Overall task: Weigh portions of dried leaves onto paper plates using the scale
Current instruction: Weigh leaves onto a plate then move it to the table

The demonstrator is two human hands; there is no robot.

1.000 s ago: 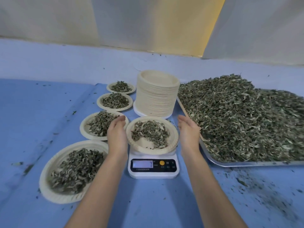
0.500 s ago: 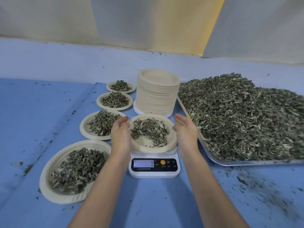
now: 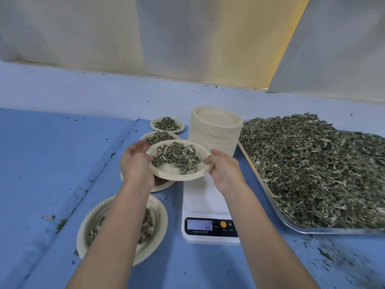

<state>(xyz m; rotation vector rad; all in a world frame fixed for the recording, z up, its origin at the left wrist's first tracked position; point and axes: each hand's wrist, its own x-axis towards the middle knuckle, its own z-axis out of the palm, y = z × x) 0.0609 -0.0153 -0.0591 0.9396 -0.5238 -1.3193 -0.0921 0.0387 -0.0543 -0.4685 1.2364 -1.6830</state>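
Both hands hold one paper plate [image 3: 183, 177] in the air, above the blue surface [image 3: 52, 163]. The left hand [image 3: 135, 163] grips the left rim, with the thumb lying on top of the edge. The right hand [image 3: 226, 171] grips the right rim with curled fingers. The plate carries a portion of dried leaves [image 3: 177, 156], which lies more toward the far side, and the near part of the plate is bare.

The plate hangs to the left of the white scale [image 3: 205, 203] and a little farther away, not touching it. The platform of the scale is bare. Its display [image 3: 199, 225] is lit and shows digits, but they are too blurred to read surely.

Under and around the held plate a row of filled plates runs from near to far along the left of the scale. The near plate [image 3: 163, 215] is partly hidden by the left forearm. The next plate [image 3: 164, 187] is almost covered by the held one. Beyond these lie the third plate [image 3: 159, 137] and the far plate [image 3: 167, 124].

Behind the scale stands a tall stack of plates [image 3: 215, 132]. To the right a metal tray [image 3: 325, 230] holds a big heap of leaves [image 3: 312, 167]. Small leaf crumbs lie scattered on the surface.
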